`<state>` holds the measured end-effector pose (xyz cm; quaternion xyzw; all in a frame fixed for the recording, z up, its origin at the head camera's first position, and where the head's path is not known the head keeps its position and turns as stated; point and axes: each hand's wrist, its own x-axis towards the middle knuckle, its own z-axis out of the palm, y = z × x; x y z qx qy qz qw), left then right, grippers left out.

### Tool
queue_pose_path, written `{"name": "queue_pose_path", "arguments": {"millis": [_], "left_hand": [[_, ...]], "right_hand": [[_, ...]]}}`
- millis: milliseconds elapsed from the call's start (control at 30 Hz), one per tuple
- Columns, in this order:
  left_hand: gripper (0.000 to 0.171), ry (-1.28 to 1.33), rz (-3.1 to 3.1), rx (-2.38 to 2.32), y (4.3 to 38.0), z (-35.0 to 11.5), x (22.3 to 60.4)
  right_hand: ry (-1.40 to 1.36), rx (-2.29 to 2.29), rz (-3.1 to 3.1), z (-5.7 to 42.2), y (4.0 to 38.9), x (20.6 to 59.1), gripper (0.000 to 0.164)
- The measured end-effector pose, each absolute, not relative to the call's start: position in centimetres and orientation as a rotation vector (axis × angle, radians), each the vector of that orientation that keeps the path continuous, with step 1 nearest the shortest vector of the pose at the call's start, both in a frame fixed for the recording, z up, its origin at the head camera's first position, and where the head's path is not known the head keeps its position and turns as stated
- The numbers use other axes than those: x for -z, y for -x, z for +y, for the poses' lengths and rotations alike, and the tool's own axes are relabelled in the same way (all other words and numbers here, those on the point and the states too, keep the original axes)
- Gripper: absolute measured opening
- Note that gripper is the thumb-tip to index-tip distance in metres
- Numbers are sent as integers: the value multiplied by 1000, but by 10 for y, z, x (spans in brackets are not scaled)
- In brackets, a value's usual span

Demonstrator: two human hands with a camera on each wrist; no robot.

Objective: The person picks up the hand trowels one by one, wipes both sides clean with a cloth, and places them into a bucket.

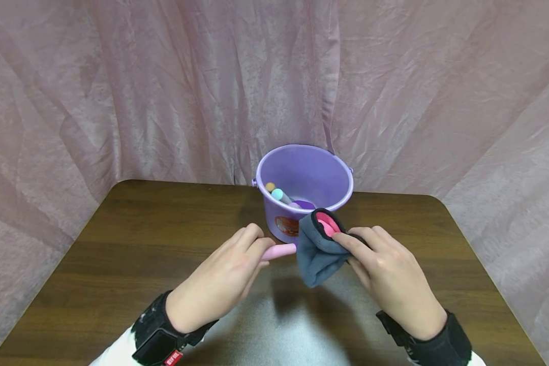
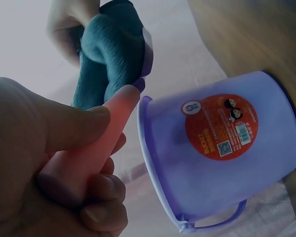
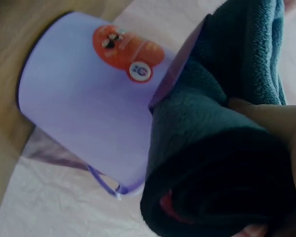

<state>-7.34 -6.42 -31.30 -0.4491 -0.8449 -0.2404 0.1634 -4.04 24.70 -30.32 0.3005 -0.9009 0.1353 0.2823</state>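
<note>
My left hand (image 1: 231,272) grips the pink handle (image 1: 279,251) of a tool with a purple neck. In the left wrist view a flat purple part (image 2: 147,53) of it shows beside the cloth; the rest of its head is hidden. A blue-grey fleece cloth (image 1: 317,256) with black edging and a pink inner side is folded round that part. My right hand (image 1: 389,274) holds the cloth, thumb and fingers bent on it. Both hands are above the table, just in front of a purple bucket (image 1: 274,211).
The bucket, with a red round label (image 2: 222,127), stands upright at the table's back edge. Inside it lie a teal-ended stick (image 1: 278,194), a tan rounded end (image 1: 270,186) and purple pieces. A brown wooden table (image 1: 119,264) lies below; a pink curtain (image 1: 210,91) hangs behind.
</note>
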Motion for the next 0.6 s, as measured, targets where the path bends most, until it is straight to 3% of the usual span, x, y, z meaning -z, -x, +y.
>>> {"name": "queue_pose_path", "arguments": {"millis": [367, 600], "left_hand": [[14, 1296, -2402, 712, 72, -60, 316], [13, 1295, -2372, 724, 72, -57, 317]], "right_hand": [[-807, -608, -2348, 234, 42, 311, 41], [-835, -728, -2263, 228, 45, 316, 29]]}}
